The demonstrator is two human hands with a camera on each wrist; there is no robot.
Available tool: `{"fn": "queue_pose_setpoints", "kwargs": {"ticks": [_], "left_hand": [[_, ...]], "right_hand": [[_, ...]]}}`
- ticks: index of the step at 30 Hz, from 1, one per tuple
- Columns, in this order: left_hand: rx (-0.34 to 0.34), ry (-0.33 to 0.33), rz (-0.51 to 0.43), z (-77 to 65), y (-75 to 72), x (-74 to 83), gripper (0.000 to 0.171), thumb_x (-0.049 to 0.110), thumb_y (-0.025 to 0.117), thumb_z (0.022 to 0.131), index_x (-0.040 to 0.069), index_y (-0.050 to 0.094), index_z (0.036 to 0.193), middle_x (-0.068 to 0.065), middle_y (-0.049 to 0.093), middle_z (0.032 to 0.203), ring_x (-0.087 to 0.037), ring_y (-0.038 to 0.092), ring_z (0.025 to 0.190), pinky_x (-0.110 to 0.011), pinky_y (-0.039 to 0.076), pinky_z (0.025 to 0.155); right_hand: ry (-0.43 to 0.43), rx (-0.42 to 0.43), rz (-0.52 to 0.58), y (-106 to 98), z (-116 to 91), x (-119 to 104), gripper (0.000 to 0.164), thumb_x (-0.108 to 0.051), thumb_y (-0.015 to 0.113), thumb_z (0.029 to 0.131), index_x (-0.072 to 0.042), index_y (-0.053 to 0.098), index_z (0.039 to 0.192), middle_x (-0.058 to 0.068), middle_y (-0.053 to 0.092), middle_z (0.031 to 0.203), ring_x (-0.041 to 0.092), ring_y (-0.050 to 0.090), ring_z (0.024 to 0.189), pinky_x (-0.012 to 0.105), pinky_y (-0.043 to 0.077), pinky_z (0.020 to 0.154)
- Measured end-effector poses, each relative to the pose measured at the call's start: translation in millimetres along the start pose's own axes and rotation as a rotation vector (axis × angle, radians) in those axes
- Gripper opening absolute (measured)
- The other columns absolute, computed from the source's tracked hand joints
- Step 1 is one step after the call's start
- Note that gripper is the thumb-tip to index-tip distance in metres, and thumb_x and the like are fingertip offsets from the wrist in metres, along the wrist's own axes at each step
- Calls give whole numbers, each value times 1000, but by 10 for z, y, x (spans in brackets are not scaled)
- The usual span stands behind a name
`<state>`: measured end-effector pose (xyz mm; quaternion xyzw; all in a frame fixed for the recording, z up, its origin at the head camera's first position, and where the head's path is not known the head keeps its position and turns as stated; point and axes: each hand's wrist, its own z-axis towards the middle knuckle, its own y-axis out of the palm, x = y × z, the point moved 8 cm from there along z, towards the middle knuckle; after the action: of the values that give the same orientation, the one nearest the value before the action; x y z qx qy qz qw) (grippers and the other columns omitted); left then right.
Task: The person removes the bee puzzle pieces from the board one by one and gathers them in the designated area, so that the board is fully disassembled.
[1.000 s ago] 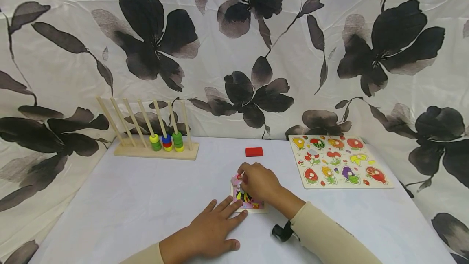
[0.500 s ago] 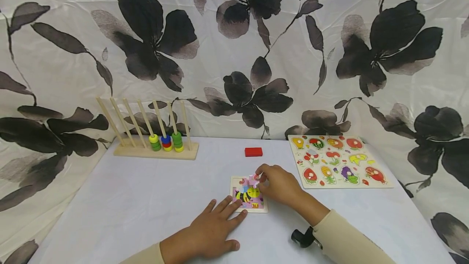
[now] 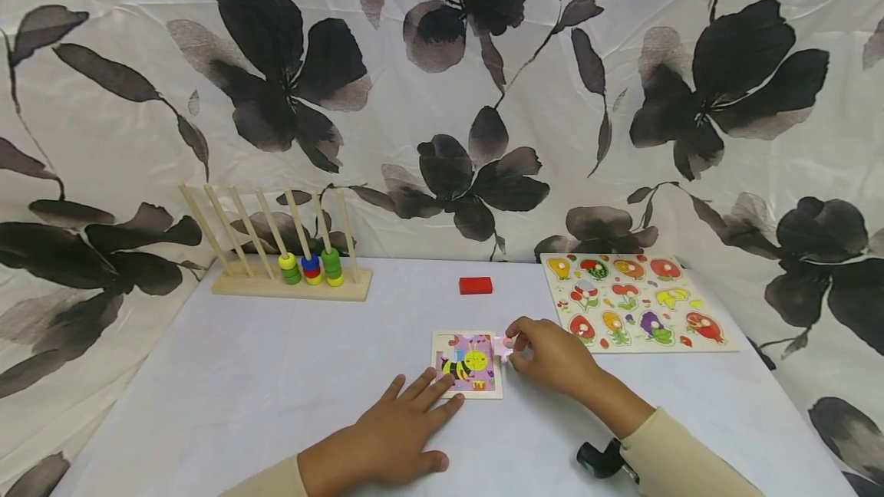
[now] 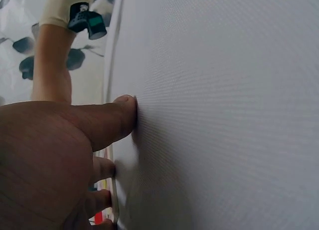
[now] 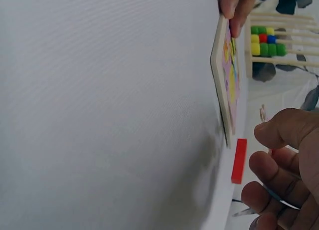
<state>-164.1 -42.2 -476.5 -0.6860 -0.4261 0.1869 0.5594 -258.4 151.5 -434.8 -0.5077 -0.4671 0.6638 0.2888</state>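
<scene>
A small square jigsaw puzzle (image 3: 475, 360) with a yellow-and-black bee on pink lies in a pale wooden frame in front of me. My left hand (image 3: 394, 436) is spread flat, its fingertips resting on the frame's lower left corner. Just past the frame's right edge, my right hand (image 3: 552, 355) pinches a pink jigsaw piece (image 3: 503, 347) between thumb and index finger. In the right wrist view this piece (image 5: 263, 113) shows as a thin edge beyond the thumb, held above the table. That view also has the puzzle frame (image 5: 218, 65) edge-on, with left fingertips on it.
Behind the puzzle lies a red block (image 3: 476, 285). A wooden peg stand (image 3: 290, 287) with coloured rings is at the back left. At the back right lies a fruit picture board (image 3: 642, 302). A flowered cloth (image 3: 442, 98) hangs behind the white table (image 3: 228, 374).
My right hand has moved right, from over the puzzle's upper left to beyond its right edge, carrying the pink jigsaw piece. My left hand has stayed in place.
</scene>
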Motion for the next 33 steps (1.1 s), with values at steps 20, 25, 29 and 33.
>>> {"fn": "queue_pose_setpoints", "kwargs": {"ticks": [20, 25, 29, 33], "left_hand": [[-22, -4, -31, 3, 26, -34, 82, 66, 62, 91, 35, 33, 161, 6, 16, 170, -24, 7, 157, -63, 16, 119], [-25, -4, -37, 1, 27, -36, 82, 66, 62, 91, 35, 33, 161, 6, 16, 170, -24, 7, 157, -64, 16, 119], [-25, 1, -43, 0, 25, -33, 82, 65, 62, 91, 34, 33, 161, 6, 16, 170, -24, 7, 157, -64, 16, 119], [-21, 6, -43, -5, 26, -32, 81, 65, 62, 92, 34, 33, 161, 5, 15, 170, -24, 7, 157, -63, 16, 119]], "right_hand": [[22, -32, 1, -66, -215, 348, 25, -12, 79, 84, -17, 71, 107, -13, 62, 81, 6, 57, 75, 32, 50, 67], [23, -50, -5, -59, -254, 431, 26, -13, 79, 84, -18, 71, 108, -15, 59, 79, 5, 55, 73, 31, 49, 66], [27, -62, -5, -64, -289, 487, 25, -14, 78, 84, -18, 71, 108, -15, 57, 77, 5, 53, 70, 30, 47, 63], [29, -61, -8, -79, -330, 534, 25, -13, 77, 84, -17, 71, 109, -14, 55, 76, 6, 51, 68, 29, 44, 61]]}}
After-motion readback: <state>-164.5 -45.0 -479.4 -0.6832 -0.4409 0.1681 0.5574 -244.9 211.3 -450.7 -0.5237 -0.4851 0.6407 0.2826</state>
